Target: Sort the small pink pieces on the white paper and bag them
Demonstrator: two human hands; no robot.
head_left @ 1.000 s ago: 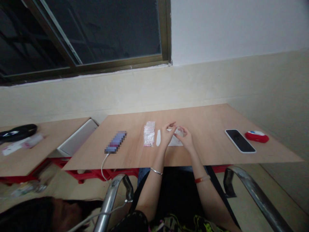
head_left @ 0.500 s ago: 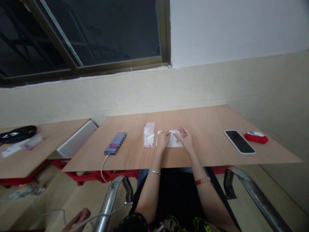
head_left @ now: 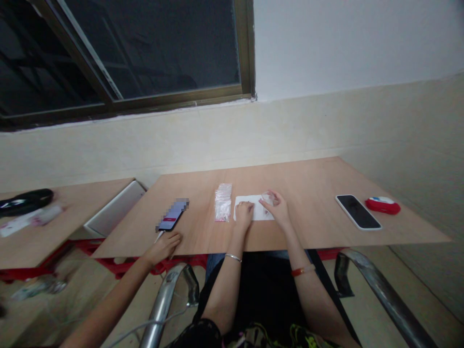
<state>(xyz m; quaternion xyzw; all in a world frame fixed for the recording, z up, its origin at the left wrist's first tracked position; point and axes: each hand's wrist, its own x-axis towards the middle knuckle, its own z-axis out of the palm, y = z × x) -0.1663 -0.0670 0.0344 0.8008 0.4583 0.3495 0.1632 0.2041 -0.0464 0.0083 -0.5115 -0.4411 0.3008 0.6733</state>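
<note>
now left hand (head_left: 244, 211) curled flat on white sheet (head_left: 260, 212), grip empty; right hand (head_left: 277, 207) raised, pinching small clear bag (head_left: 268, 197).

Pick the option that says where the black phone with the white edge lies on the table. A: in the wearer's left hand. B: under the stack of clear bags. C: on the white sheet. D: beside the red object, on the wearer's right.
D: the black phone lies flat beside the red object, on the right part of the table.
</note>
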